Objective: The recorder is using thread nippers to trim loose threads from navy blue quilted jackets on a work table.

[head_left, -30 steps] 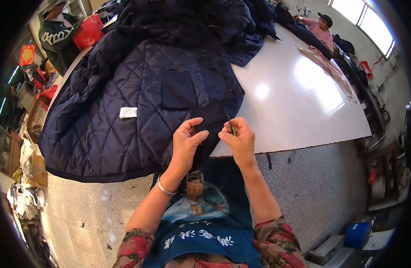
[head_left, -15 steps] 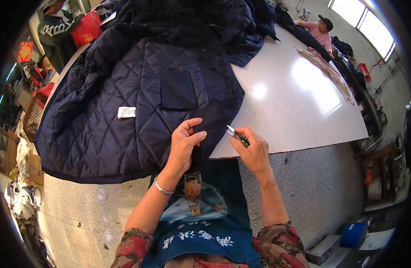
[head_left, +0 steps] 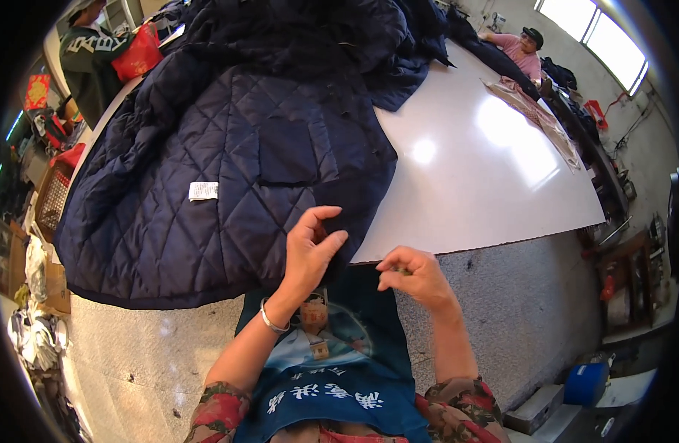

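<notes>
A dark navy quilted jacket (head_left: 169, 244) lies spread on the white table, its diamond-stitched lining facing up. On the lining are a plain patch pocket (head_left: 289, 153) and a small white label (head_left: 203, 191). Over the jacket's near right edge, my left hand (head_left: 308, 255) is held with thumb and forefinger apart and nothing visible between them. My right hand (head_left: 424, 282) is curled just off the table's front edge, closed around thread snips (head_left: 403, 271). Only a small bit of the snips shows; the blades are hidden by my fingers.
The white table (head_left: 472, 184) extends to the right, with light-coloured cloth (head_left: 535, 114) along its far right side. One person (head_left: 518, 53) is at the far right, another (head_left: 88, 55) at the far left by a red bag (head_left: 138, 55). A wicker basket (head_left: 53, 193) stands left.
My right hand has drawn down toward me and turned, so the snips' blades no longer show. My left hand has shifted slightly down and right, its finger and thumb still apart.
</notes>
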Demonstrator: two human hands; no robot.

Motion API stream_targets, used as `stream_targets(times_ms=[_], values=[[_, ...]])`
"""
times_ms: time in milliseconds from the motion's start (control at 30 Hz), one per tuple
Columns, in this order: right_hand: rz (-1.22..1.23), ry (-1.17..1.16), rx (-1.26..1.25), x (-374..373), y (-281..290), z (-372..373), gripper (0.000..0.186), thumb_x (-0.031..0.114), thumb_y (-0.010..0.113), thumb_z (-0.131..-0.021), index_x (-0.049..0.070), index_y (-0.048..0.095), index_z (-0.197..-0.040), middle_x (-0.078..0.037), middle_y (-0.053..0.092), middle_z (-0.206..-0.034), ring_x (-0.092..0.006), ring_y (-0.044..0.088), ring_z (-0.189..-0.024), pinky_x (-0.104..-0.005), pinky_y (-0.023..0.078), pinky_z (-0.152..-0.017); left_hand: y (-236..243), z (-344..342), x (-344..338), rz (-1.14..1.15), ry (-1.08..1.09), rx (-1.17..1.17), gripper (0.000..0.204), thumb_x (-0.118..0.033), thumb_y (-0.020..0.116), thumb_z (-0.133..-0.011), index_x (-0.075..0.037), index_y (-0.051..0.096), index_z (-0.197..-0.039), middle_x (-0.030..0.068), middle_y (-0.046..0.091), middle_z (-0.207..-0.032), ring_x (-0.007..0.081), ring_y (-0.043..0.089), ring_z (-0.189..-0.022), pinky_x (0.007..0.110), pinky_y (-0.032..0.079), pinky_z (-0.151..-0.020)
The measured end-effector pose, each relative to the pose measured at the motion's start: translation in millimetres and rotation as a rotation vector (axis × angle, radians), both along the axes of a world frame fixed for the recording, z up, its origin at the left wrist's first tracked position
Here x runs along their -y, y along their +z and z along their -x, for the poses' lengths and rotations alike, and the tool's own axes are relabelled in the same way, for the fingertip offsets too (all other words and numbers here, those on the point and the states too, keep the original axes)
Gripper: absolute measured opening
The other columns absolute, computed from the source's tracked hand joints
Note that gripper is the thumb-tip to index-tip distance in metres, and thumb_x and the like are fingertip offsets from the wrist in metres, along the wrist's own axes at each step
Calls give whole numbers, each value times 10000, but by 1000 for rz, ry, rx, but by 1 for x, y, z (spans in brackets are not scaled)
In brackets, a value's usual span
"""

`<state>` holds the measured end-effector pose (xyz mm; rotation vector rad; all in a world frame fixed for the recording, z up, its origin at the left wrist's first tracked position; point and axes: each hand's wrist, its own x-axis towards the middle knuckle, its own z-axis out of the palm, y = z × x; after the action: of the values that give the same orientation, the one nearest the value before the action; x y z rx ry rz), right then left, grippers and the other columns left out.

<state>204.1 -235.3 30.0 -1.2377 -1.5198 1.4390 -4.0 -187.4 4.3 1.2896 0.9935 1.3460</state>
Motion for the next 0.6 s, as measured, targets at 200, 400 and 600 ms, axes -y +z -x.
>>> stream_targets(times_ms=[200, 400, 600], values=[[-202, -660, -158, -15, -6, -60, 122, 138, 602, -908, 21, 592, -940, -65, 681, -790, -14, 458, -524, -180, 362, -463, 12, -31, 22, -744, -512, -780, 262, -54, 619, -789, -99, 669, -1042, 161, 596, -1177, 296, 570, -1029, 396, 464, -841], [-322, -603, 248, -66, 1, -54, 183, 151, 650, -852, -23, 624, -903, -95, 681, -833, -136, 619, -755, -274, 481, -678, 37, -39, -25, -643, -421, -793, 176, -64, 662, -781, -37, 631, -953, 125, 627, -1042, 315, 602, -984, 372, 498, -825], [-335, -601, 443, -165, -16, -48, 188, 180, 648, -813, 24, 639, -918, -147, 684, -872, -300, 664, -836, -382, 497, -742, 35, -69, -124, -500, -65, -879, 182, -99, 646, -810, 1, 640, -961, 172, 616, -954, 338, 598, -904, 387, 480, -786]])
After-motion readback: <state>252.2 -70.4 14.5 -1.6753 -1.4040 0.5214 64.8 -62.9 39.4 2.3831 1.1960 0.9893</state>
